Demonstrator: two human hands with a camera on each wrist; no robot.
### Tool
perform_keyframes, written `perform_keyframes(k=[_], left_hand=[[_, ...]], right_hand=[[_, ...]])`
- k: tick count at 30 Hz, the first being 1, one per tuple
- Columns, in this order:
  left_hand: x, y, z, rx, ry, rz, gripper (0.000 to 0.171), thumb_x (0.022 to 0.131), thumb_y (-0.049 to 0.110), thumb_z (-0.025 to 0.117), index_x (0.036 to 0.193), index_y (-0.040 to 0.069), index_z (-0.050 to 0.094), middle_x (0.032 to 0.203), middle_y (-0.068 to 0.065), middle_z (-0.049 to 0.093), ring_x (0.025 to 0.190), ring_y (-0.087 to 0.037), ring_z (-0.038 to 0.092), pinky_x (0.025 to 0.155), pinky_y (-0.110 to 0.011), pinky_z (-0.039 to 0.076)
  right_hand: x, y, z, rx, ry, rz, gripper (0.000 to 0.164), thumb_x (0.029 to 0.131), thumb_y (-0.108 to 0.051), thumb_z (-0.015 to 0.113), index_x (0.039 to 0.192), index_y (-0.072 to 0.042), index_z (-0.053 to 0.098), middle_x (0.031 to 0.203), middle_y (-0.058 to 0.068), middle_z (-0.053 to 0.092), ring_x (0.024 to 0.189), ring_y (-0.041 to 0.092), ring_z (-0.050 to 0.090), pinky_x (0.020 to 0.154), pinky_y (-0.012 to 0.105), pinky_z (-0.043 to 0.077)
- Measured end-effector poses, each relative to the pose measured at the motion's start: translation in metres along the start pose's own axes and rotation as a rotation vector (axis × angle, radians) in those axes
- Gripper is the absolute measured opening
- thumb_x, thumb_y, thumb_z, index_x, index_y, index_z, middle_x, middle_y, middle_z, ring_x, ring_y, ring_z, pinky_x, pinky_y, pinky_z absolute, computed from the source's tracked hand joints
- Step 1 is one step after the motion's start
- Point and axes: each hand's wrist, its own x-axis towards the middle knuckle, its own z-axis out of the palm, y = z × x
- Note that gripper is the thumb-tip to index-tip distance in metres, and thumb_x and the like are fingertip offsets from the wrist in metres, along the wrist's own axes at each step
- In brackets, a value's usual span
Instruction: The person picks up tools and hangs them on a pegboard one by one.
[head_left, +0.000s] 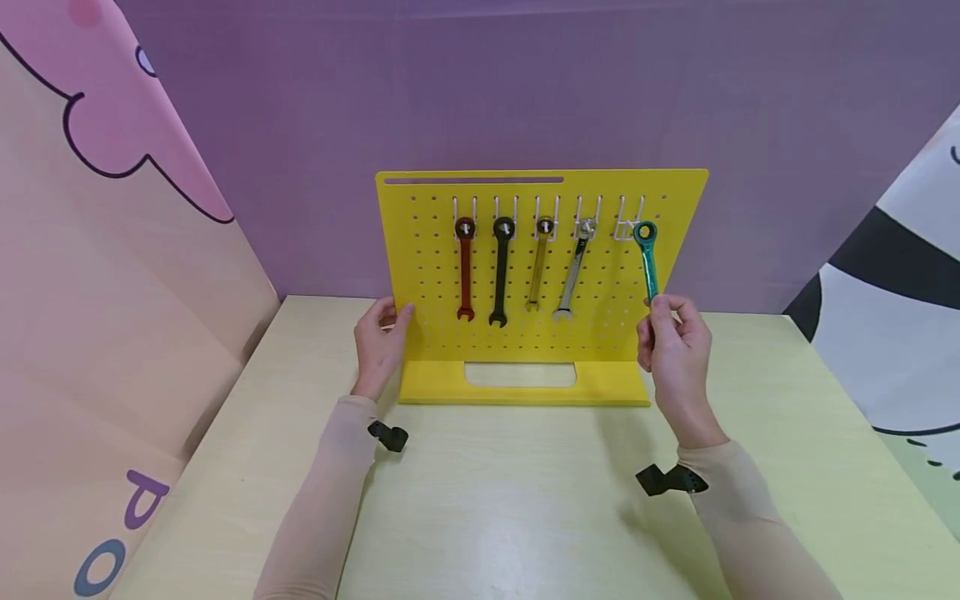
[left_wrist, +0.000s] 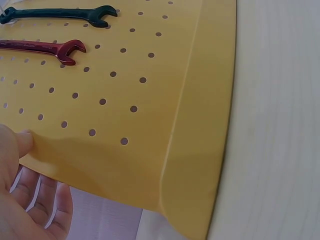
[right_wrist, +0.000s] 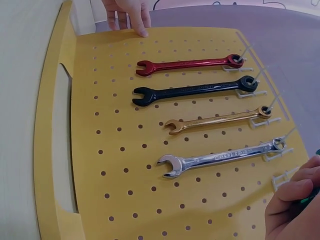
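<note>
My left hand [head_left: 378, 342] grips the left edge of a yellow pegboard [head_left: 637, 187], thumb on the front and fingers behind. In my right hand [head_left: 681, 346] is a green ratchet combination wrench [head_left: 649, 267], pinched near its lower end, ring end up. That ring overlaps the rightmost white wire hook [head_left: 619, 237] in the head view. To its left hang a red wrench [head_left: 466, 271], a black wrench [head_left: 502, 275], a gold wrench [head_left: 537, 267] and a silver wrench [head_left: 574, 275], rings on hooks and open jaws down. The right wrist view shows little of the green wrench, hidden by fingers.
The pegboard stands upright on its yellow base [head_left: 431, 383], which has a long cut-out, on a pale wooden table [head_left: 487, 500]. A purple backdrop [head_left: 525, 83] rises behind it. Printed cartoon panels flank the table on both sides.
</note>
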Motion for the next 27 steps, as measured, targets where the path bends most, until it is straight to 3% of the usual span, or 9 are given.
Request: perform_keyframes(k=[5, 27], left_hand=[[0.0, -0.001, 0.0, -0.001, -0.001, -0.002, 0.029, 0.104, 0.025, 0.072, 0.124, 0.004, 0.073, 0.109, -0.019, 0.073, 0.104, -0.035, 0.068, 0.095, -0.046, 0.057], [0.0, 0.001, -0.001, -0.009, -0.013, -0.023, 0.028, 0.104, 0.025, 0.072, 0.125, 0.006, 0.073, 0.11, -0.018, 0.073, 0.105, -0.032, 0.067, 0.094, -0.045, 0.057]], right_hand=[[0.003, 0.003, -0.001, -0.012, -0.003, 0.035, 0.018, 0.111, -0.029, 0.057, 0.106, -0.012, 0.058, 0.067, -0.003, 0.053, 0.047, 0.012, 0.036, 0.044, 0.022, 0.03], [0.019, 0.008, 0.004, -0.004, 0.016, 0.102, 0.026, 0.11, -0.033, 0.057, 0.112, -0.007, 0.056, 0.068, -0.004, 0.052, 0.049, 0.01, 0.036, 0.046, 0.022, 0.029]])
